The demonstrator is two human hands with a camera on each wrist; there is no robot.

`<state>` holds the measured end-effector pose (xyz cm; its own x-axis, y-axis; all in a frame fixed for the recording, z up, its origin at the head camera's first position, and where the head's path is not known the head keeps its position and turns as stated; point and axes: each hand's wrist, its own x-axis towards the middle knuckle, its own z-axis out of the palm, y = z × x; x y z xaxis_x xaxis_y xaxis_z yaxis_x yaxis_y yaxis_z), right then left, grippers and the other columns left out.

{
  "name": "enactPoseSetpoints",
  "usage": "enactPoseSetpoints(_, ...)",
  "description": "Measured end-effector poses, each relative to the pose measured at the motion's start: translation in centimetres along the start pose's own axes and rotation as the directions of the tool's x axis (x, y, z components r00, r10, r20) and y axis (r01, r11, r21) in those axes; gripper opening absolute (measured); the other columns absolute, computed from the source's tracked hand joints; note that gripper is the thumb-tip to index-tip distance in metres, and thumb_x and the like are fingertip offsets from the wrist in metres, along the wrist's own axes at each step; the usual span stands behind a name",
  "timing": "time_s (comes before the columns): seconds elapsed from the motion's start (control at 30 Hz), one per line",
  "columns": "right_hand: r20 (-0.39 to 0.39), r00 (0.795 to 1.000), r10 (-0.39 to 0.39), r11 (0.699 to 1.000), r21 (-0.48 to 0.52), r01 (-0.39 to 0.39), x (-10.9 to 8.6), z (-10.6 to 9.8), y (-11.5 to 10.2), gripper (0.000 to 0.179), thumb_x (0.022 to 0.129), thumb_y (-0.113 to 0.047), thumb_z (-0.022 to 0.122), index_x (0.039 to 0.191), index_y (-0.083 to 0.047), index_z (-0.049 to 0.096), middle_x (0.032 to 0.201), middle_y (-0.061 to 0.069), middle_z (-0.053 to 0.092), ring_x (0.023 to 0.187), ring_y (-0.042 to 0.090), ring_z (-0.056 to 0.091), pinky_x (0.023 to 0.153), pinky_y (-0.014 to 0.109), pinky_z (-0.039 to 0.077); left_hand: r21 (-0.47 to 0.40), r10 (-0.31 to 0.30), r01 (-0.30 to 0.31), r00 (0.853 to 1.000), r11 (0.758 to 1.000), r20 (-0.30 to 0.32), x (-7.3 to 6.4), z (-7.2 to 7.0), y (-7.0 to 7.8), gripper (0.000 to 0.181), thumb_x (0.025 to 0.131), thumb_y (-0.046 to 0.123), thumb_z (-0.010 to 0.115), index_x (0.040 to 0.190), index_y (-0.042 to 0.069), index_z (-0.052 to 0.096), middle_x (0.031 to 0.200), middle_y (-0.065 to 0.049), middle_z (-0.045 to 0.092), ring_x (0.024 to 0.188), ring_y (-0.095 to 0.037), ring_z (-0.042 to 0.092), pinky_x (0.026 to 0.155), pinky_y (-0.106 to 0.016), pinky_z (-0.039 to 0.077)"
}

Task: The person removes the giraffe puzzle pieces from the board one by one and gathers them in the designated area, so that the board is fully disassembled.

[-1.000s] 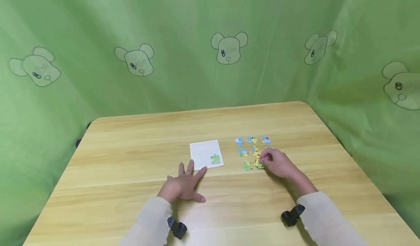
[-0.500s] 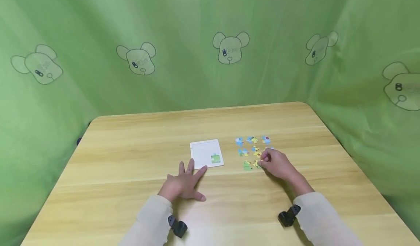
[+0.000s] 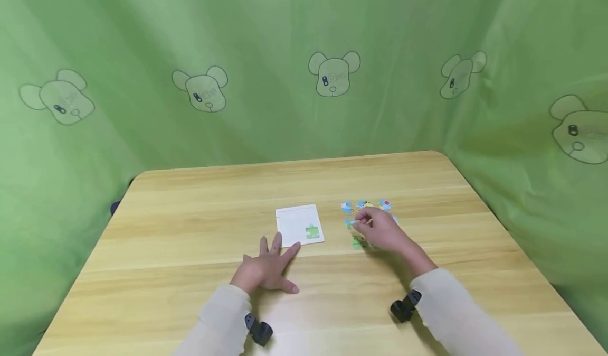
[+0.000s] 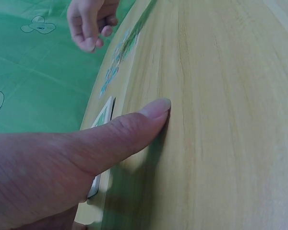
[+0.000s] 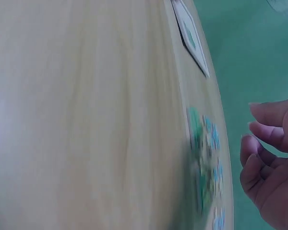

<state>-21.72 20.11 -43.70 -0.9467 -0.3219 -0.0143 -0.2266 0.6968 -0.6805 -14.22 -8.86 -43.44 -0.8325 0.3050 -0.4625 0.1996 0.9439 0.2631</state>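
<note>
A white square puzzle tray (image 3: 292, 219) lies on the table, with one green puzzle piece (image 3: 312, 233) in its near right corner. My left hand (image 3: 267, 269) is spread flat, its fingertips at the tray's near left edge; the left wrist view shows its thumb (image 4: 129, 129) stretched out over the wood. Over several loose puzzle pieces (image 3: 346, 207) to the right of the tray hovers my right hand (image 3: 383, 232), its fingers loosely bent. In the right wrist view a gap shows between thumb (image 5: 271, 112) and forefinger, and no piece is visible there. The hand hides some pieces in the head view.
The pieces lie in rough rows on the wooden table (image 3: 214, 203). A green curtain (image 3: 266, 123) with bear-head prints hangs behind the table and along both sides. Small black cameras (image 3: 258, 330) sit on both wrists.
The right hand has lifted from the near right pieces and moved left and away over the middle of the group. The left hand and the tray stay put.
</note>
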Motion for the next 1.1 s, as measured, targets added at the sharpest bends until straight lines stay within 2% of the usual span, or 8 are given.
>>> enactPoseSetpoints(0.23,0.082,0.994,-0.069,0.997,-0.027,0.071,1.4,2.0,-2.3,0.032,0.091,-0.018,0.06,0.116,0.003,0.06,0.109,0.014,0.061,0.093,0.024,0.061,0.081,0.037,0.053,-0.001,-0.005,0.005,1.0,1.0,-0.003,0.1,0.0,0.1,0.098,0.07,0.064,0.067,0.15,0.04,0.014,0.159,-0.012,0.0,0.141,-0.046,0.002,0.094,-0.079,0.018)
enactPoseSetpoints(0.4,0.106,0.993,-0.057,0.996,-0.069,0.064,2.2,3.6,-3.1,0.034,0.089,-0.019,0.063,0.117,0.001,0.061,0.113,0.013,0.061,0.098,0.023,0.058,0.085,0.039,0.051,-0.01,-0.007,0.007,1.0,1.0,0.004,0.0,0.2,0.0,0.098,0.07,0.064,0.068,0.15,0.04,0.015,0.159,-0.013,0.0,0.141,-0.047,0.002,0.094,-0.079,0.019)
enactPoseSetpoints(0.7,0.151,0.984,-0.095,0.98,-0.159,0.119,3.7,5.3,-4.6,0.043,0.085,-0.02,0.068,0.121,0.002,0.06,0.105,0.01,0.057,0.09,0.019,0.051,0.085,0.037,0.048,0.009,-0.006,0.006,1.0,1.0,0.002,0.0,-0.2,-0.1,0.099,0.07,0.064,0.068,0.15,0.04,0.014,0.159,-0.013,0.001,0.141,-0.047,0.004,0.092,-0.079,0.022)
enactPoseSetpoints(0.9,0.19,0.979,-0.075,0.968,-0.221,0.117,4.4,6.2,-5.1,0.044,0.085,-0.021,0.068,0.121,0.001,0.06,0.106,0.01,0.054,0.092,0.019,0.05,0.089,0.037,0.047,0.02,-0.012,0.011,1.0,1.0,0.01,0.1,-0.2,-0.1,0.099,0.07,0.065,0.067,0.15,0.04,0.013,0.159,-0.013,0.001,0.141,-0.047,0.004,0.092,-0.079,0.023)
enactPoseSetpoints(1.1,0.201,0.976,-0.078,0.967,-0.224,0.123,4.8,6.6,-5.1,0.039,0.085,-0.021,0.068,0.117,0.0,0.061,0.11,0.011,0.054,0.097,0.02,0.051,0.092,0.039,0.046,0.028,-0.019,0.019,1.0,0.999,0.014,0.2,-0.2,0.0,0.099,0.07,0.065,0.067,0.15,0.04,0.014,0.159,-0.012,0.001,0.141,-0.047,0.004,0.091,-0.08,0.022)
